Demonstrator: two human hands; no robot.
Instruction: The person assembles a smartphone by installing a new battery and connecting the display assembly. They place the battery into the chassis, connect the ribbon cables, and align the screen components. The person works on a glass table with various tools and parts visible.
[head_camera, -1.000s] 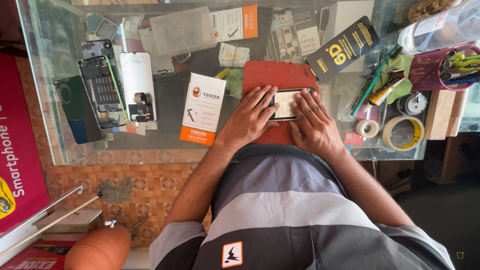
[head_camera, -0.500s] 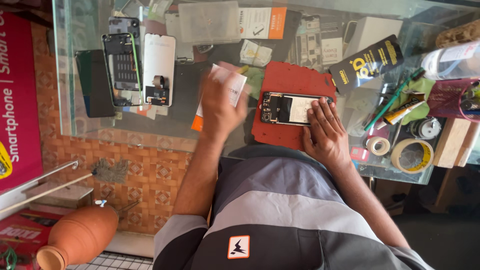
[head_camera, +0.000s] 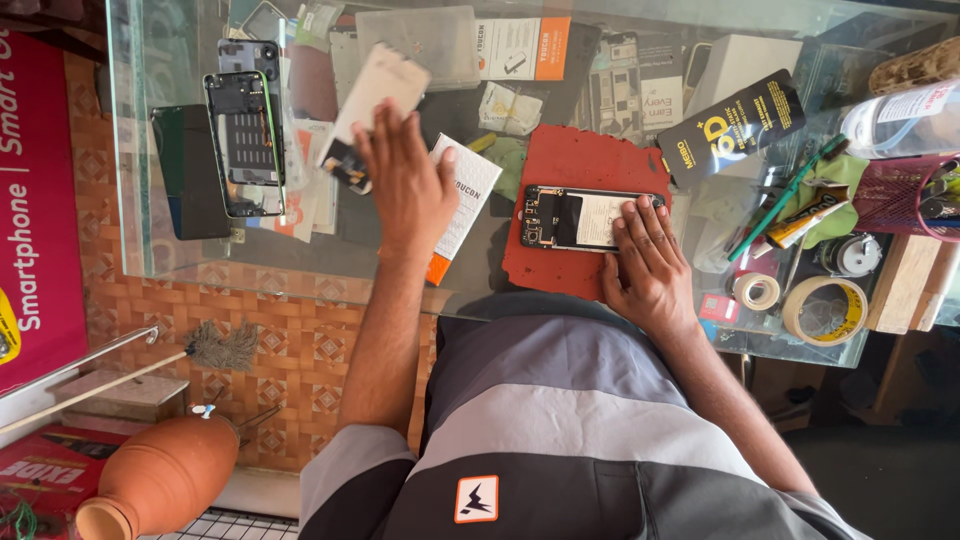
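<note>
Right hand (head_camera: 650, 262) pins the opened phone (head_camera: 585, 217) on the red mat (head_camera: 570, 165); left hand (head_camera: 400, 180) lifts its white back cover (head_camera: 375, 85) aside, mid-disassembly; internals likely need attention next.

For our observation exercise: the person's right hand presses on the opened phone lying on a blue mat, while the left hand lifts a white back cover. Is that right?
Not quite: the mat is red, not blue, as the head view shows. The right hand does press on the opened phone, and the left hand lifts the white back cover.

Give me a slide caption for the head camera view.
Left hand lifts a white back cover over the glass table; right hand steadies an opened phone on a red mat.
</note>
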